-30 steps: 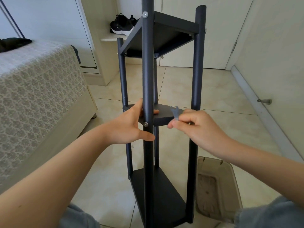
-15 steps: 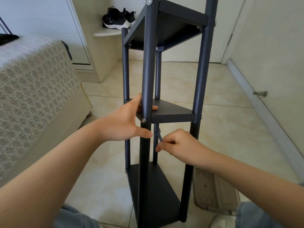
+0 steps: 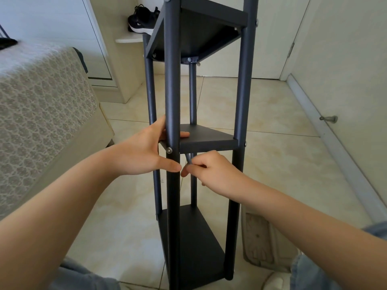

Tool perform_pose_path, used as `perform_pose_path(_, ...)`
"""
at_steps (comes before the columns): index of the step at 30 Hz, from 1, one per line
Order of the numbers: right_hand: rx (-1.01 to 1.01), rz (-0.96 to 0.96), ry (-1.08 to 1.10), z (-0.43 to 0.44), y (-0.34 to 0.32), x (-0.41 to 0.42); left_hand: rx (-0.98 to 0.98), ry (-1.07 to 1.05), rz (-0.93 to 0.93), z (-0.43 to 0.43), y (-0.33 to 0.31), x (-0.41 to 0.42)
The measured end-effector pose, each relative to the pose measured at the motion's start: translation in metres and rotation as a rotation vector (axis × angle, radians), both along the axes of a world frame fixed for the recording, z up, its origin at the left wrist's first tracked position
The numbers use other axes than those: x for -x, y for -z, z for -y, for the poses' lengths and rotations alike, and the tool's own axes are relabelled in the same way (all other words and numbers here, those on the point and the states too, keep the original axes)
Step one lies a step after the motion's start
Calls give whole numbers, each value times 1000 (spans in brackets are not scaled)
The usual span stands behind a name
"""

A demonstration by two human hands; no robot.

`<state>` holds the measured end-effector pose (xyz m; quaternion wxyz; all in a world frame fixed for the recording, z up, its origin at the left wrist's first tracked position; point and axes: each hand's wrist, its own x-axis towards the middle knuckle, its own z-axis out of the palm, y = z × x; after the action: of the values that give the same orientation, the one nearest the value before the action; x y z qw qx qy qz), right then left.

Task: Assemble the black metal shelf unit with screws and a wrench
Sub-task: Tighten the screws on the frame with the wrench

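The black metal shelf unit [image 3: 240,101] stands upright on the tiled floor with three triangular shelves and round posts. My left hand [image 3: 142,151] grips the front post [image 3: 172,91] at the middle shelf [image 3: 206,139], fingers on the shelf top, thumb across the post below a silver screw [image 3: 169,150]. My right hand [image 3: 211,170] pinches a small grey wrench [image 3: 188,159] just under the middle shelf's front edge. The wrench's head is hidden behind the shelf edge.
A bed with a patterned cover [image 3: 41,105] lies close on the left. A clear plastic box [image 3: 266,241] sits on the floor at the right of the shelf's base. Black shoes [image 3: 142,19] rest on a ledge behind. A door stop [image 3: 328,118] juts from the right wall.
My right hand dropped with the wrench from above the middle shelf's front edge to under it, then shifted slightly up and left. My left hand kept its hold on the post.
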<state>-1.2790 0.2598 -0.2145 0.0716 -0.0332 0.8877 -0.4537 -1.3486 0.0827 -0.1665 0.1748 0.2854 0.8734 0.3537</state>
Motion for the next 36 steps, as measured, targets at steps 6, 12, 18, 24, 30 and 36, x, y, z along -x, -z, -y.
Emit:
perform_pose_path(6, 88, -92, 66, 13, 6, 5, -7, -20, 35, 6, -1, 1)
perform_pose_path(12, 151, -223, 152, 28, 22, 7, -12, -25, 36, 10, -1, 2)
perform_pose_path(18, 234, -389, 266, 44, 43, 11, 1, -19, 20, 13, -1, 3)
perform_pose_path(24, 302, -514, 317, 55, 55, 22, -16, -6, 25, 16, 2, 7)
perform_pose_path(30, 318, -482, 316, 56, 60, 30, -21, 3, 25, 15, 2, 8)
perform_pose_path(36, 430, -406, 295, 52, 56, 24, -8, -1, 20, 11, 0, 8)
